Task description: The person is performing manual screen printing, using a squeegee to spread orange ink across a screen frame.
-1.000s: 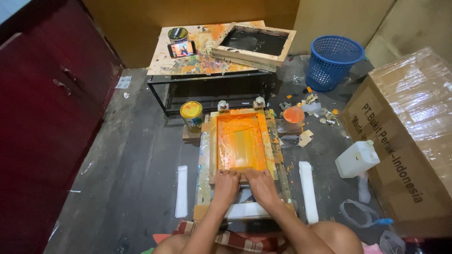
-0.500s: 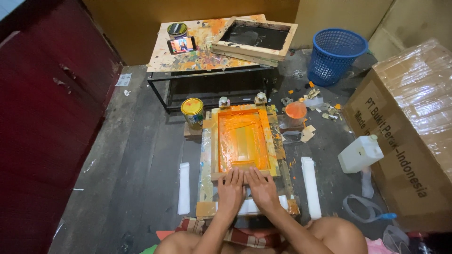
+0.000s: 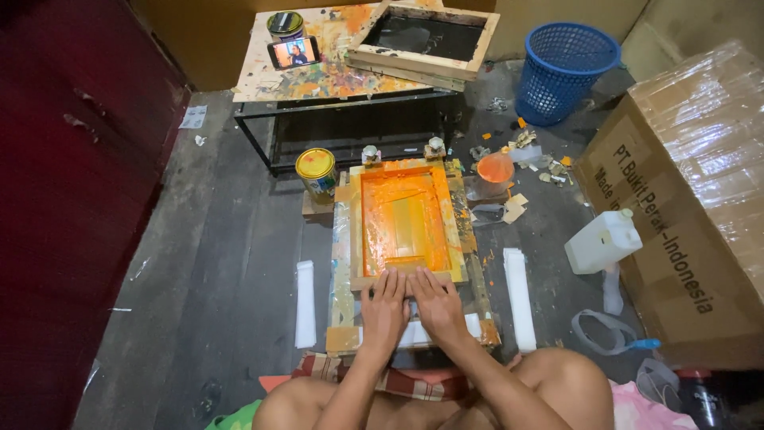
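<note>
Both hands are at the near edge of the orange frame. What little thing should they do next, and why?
Probably lift the near edge of the wooden screen frame a little. Both the left hand and right hand lie flat side by side at that edge, fingers on the wood. The orange ink looks already spread over the mesh, and the frame's far edge sits at two clamps, so it would likely tip up from the near side.
</note>
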